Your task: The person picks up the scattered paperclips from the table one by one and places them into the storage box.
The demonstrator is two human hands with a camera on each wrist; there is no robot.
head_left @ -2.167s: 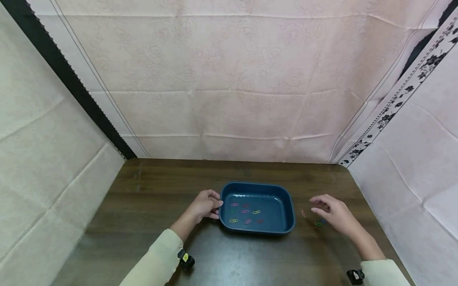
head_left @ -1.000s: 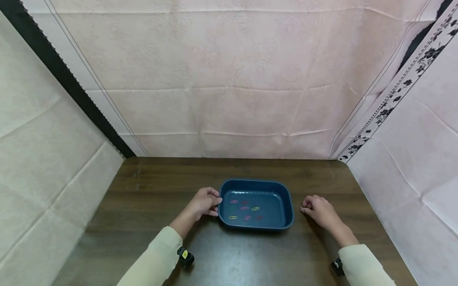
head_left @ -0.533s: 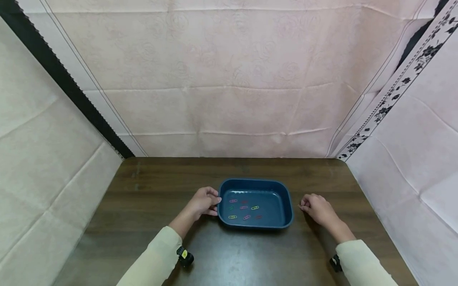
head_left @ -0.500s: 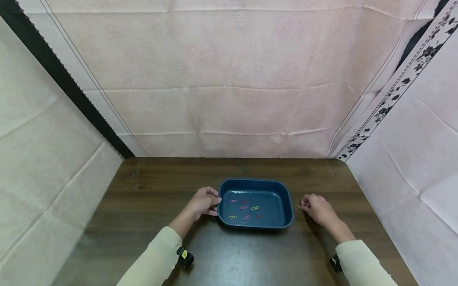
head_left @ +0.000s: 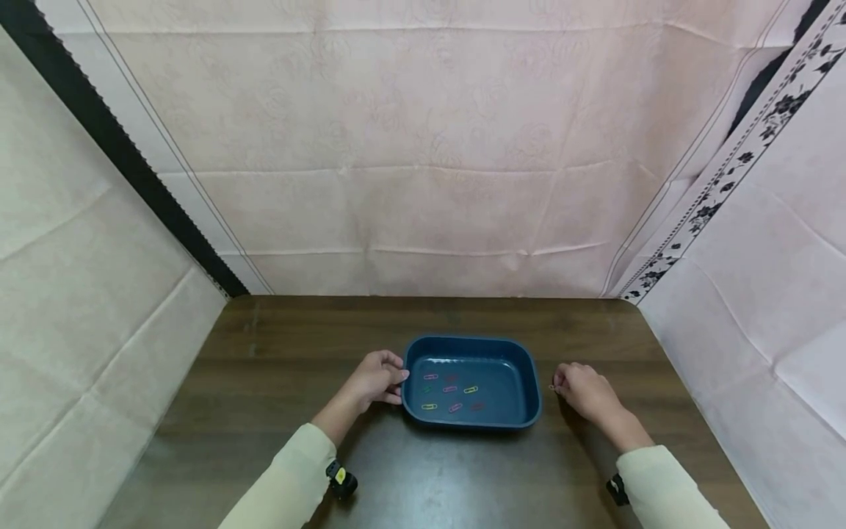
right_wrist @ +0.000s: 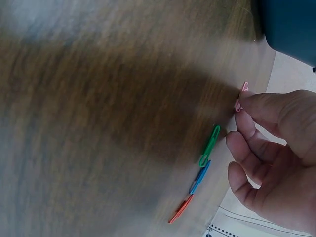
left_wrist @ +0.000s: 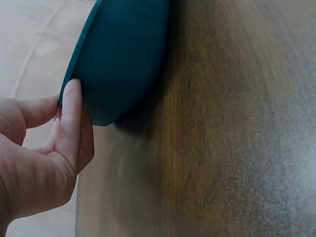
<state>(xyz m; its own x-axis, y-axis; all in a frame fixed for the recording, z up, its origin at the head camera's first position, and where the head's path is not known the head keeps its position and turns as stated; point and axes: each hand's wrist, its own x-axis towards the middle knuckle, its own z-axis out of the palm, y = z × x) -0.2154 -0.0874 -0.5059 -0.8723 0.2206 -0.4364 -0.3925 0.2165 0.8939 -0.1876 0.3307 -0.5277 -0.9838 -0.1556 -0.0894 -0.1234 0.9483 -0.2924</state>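
My left hand (head_left: pixel 370 380) pinches the left rim of a blue rectangular tray (head_left: pixel 512 367), thumb on one side and fingers on the other. Several coloured paper clips, among them a yellow paper clip (head_left: pixel 471 389), lie spread over the tray's left half. To the right of the tray, my right hand (head_left: pixel 587 393) pinches a pink paper clip (right_wrist: pixel 245 87) between thumb and index finger, low over the table. Beside its curled fingers in the right wrist view lie a green paper clip (right_wrist: pixel 210 145), a blue paper clip (right_wrist: pixel 200 177) and a red paper clip (right_wrist: pixel 181 208), roughly in a line.
The brown wooden table (head_left: pixel 317 323) carries the tray near its middle. Pale cloth hangs behind the table (head_left: pixel 423 220) and on both sides. A small black camera (head_left: pixel 342 481) sits on the left wrist, and another black camera (head_left: pixel 617 490) on the right.
My right hand has moved left and its fingertips have closed on the pink paper clip that lay on the table. My left hand has stayed at the tray's rim.
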